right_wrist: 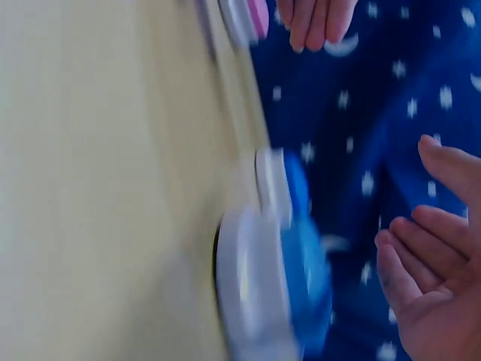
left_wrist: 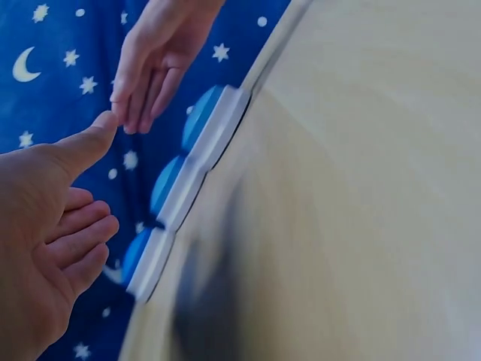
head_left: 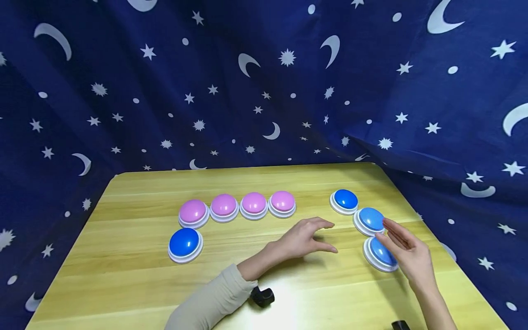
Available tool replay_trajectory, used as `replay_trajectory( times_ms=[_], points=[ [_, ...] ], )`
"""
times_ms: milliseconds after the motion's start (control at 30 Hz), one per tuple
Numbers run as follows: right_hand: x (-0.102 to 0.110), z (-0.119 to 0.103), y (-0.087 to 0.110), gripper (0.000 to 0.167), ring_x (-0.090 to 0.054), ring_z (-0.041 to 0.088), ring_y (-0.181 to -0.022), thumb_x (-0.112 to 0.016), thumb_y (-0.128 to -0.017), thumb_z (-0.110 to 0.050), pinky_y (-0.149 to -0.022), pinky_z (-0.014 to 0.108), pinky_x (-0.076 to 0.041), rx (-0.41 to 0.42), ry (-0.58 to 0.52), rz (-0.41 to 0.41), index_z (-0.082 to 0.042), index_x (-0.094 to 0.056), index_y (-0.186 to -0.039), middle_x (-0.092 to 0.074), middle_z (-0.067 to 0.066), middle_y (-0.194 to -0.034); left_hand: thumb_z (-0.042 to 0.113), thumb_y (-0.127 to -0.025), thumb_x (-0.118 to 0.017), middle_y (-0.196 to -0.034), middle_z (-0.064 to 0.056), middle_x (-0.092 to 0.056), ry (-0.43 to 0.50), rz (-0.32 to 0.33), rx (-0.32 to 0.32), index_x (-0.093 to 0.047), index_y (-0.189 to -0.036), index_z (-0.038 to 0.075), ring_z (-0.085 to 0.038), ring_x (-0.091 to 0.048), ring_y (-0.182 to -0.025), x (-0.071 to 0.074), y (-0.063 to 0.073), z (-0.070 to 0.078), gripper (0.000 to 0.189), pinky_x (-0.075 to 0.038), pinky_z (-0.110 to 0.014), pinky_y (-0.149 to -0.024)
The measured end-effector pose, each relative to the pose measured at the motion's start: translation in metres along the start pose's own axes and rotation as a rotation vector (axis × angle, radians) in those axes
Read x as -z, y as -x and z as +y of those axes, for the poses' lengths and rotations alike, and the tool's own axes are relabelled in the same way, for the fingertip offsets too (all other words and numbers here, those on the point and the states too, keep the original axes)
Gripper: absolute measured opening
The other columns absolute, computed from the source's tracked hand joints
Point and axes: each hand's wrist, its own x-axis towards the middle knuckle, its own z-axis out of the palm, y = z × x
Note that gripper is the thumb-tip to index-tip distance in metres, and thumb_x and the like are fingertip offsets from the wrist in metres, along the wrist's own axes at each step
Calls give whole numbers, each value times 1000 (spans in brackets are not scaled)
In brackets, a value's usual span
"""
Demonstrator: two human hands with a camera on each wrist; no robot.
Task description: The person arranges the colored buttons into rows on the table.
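Three blue domed push buttons with white bases stand in a slanting line at the table's right: a far one point(head_left: 345, 199), a middle one point(head_left: 371, 219) and a near one point(head_left: 380, 252). My right hand point(head_left: 412, 259) hovers over the near and middle ones, partly hiding them, its palm turned inward and fingers extended. To their left, my left hand point(head_left: 303, 238) is held above the wood, thumb and fingers spread apart around nothing. In the left wrist view both hands face each other across the blue buttons point(left_wrist: 197, 177), and neither holds anything.
Several pink push buttons point(head_left: 224, 205) form a row at the back of the wooden table point(head_left: 123, 275). Another blue push button point(head_left: 184, 243) sits in front of the leftmost pink one. A dark blue curtain point(head_left: 231, 114) with moons and stars hangs behind and beside the table.
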Motion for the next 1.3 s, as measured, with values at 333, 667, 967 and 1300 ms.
replay_trajectory(
  times_ms=[333, 667, 967, 1300],
  points=[
    [48, 35, 20, 64, -51, -20, -106, -74, -91, -15, -85, 2, -41, -80, 261, -29, 3, -45, -145, -57, -30, -119, 47, -83, -78, -134, 2, -60, -47, -20, 31, -59, -137, 9, -4, -53, -123, -54, -33, 15, 69, -35, -11, -101],
    [53, 54, 17, 70, -50, -19, -106, -71, -93, -14, -86, 3, -42, -123, 196, -126, 7, -35, -149, -54, -29, -121, 50, -82, -77, -133, 8, -60, -123, -58, 73, -57, -139, 18, 1, -52, -118, -85, -54, 17, 68, -35, -10, -99],
    [56, 66, 19, 70, -52, -17, -105, -71, -92, -7, -83, 5, -45, -154, 97, -171, 10, -33, -148, -56, -31, -117, 51, -82, -77, -148, 7, -46, -134, -94, 41, -47, -147, 20, -1, -40, -133, -103, -64, 18, 78, -29, -12, -106],
    [57, 69, 20, 72, -51, -17, -107, -71, -90, -2, -86, 6, -45, -153, 26, -188, 8, -32, -150, -56, -29, -120, 52, -86, -73, -150, 5, -44, -172, -99, 69, -47, -147, 18, -2, -40, -133, -110, -70, 24, 75, -33, -13, -104]
  ],
)
